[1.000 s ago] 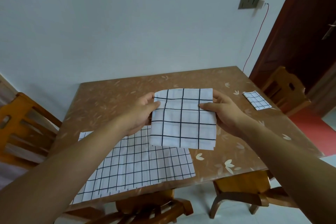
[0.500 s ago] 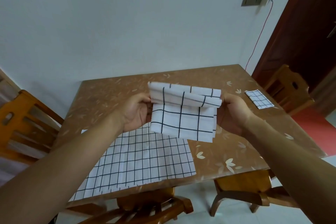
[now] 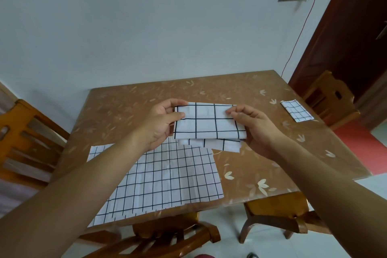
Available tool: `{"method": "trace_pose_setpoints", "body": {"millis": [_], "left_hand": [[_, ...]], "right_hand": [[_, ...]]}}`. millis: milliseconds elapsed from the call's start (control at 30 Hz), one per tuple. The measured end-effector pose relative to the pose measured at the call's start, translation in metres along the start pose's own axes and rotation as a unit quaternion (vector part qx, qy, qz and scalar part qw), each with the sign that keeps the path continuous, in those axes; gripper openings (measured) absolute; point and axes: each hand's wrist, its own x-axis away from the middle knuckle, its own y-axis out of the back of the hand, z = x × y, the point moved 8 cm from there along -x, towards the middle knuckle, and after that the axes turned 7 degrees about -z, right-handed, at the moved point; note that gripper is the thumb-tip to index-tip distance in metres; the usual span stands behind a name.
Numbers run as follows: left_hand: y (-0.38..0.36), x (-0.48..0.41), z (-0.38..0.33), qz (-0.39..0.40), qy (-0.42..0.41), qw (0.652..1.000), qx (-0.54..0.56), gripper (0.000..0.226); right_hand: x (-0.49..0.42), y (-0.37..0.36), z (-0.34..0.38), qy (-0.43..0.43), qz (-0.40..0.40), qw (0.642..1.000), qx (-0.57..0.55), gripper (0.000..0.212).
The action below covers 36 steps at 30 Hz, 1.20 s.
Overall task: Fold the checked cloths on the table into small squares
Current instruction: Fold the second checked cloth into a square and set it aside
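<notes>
Table (image 3: 146, 102) surface — brown, leaf-patterned — carries all work items and fills the middle of the head view. Largest item on it is the unfolded cloth (image 3: 167, 180), lying flat at 6 o'clock from the hands, its near edge overhanging the table edge. Above it, clear of the surface, is the held cloth (image 3: 209, 123), already doubled into a band with a lower layer protruding unevenly along its near edge. Smallest textile is the finished square (image 3: 297, 110), flat at 3 o'clock near the right table edge, well apart from the hands.

Key relation: the band's long axis runs 9 to 3 o'clock, directly between the two hands. Left hand (image 3: 161, 123) pinches the 9 o'clock end, thumb on top and fingers (image 3: 178, 103) curled over the far corner. Right hand (image 3: 251, 125) pinches the 3 o'clock end, fingertips pressed on the upper face near the far corner, palm beneath. Both hands are equally near; neither has an advantage.

Judgement: the next fold likely brings one short end across to the other. Misaligned lower layers should be squared first — otherwise the result will not be a clean square.

No brand, label or legible writing is visible on any cloth.
</notes>
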Motion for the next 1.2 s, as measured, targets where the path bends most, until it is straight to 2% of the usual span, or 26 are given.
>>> {"method": "trace_pose_setpoints", "body": {"millis": [100, 200, 300, 400, 467, 567, 667, 733, 867, 1033, 1133, 1200], "left_hand": [[-0.001, -0.003, 0.002, -0.008, -0.015, 1.0, 0.006, 0.029], [-0.014, 0.002, 0.016, 0.057, 0.018, 0.998, 0.005, 0.026], [-0.028, 0.01, 0.041, 0.105, 0.071, 0.992, -0.023, 0.028], [-0.036, 0.009, 0.052, 0.073, 0.052, 0.992, -0.084, 0.024], [-0.041, 0.005, 0.055, 0.04, 0.032, 0.992, -0.115, 0.021], [-0.05, -0.003, 0.061, 0.014, 0.033, 0.993, -0.111, 0.019], [-0.062, -0.012, 0.073, 0.025, 0.053, 0.993, -0.106, 0.02], [-0.072, -0.017, 0.082, 0.042, 0.065, 0.992, -0.1, 0.02], [-0.097, -0.024, 0.101, 0.061, 0.111, 0.99, -0.066, 0.025], [-0.134, -0.037, 0.127, 0.087, 0.157, 0.981, -0.079, 0.035], [-0.156, -0.045, 0.144, 0.071, 0.178, 0.978, -0.076, 0.034], [-0.171, -0.051, 0.157, 0.054, 0.19, 0.977, -0.078, 0.031]], "right_hand": [[-0.002, 0.007, -0.007, 0.013, -0.038, 0.997, 0.062, 0.016], [-0.002, 0.019, -0.006, 0.046, -0.088, 0.991, 0.087, 0.017], [0.001, 0.032, -0.008, 0.038, -0.122, 0.989, 0.076, 0.019], [0.007, 0.043, -0.013, 0.004, -0.12, 0.99, 0.073, 0.021], [0.015, 0.045, -0.017, -0.026, -0.074, 0.994, 0.071, 0.023], [0.024, 0.052, -0.024, -0.029, -0.015, 0.993, 0.116, 0.043], [0.019, 0.075, -0.029, 0.023, -0.06, 0.974, 0.216, 0.035], [0.015, 0.095, -0.03, 0.043, -0.104, 0.967, 0.231, 0.028], [0.011, 0.128, -0.038, 0.025, -0.121, 0.976, 0.181, 0.027], [-0.006, 0.172, -0.058, -0.04, -0.106, 0.989, 0.092, 0.04], [-0.018, 0.202, -0.074, -0.089, -0.085, 0.992, 0.041, 0.045], [-0.026, 0.223, -0.081, -0.1, -0.087, 0.99, 0.044, 0.038]]}}
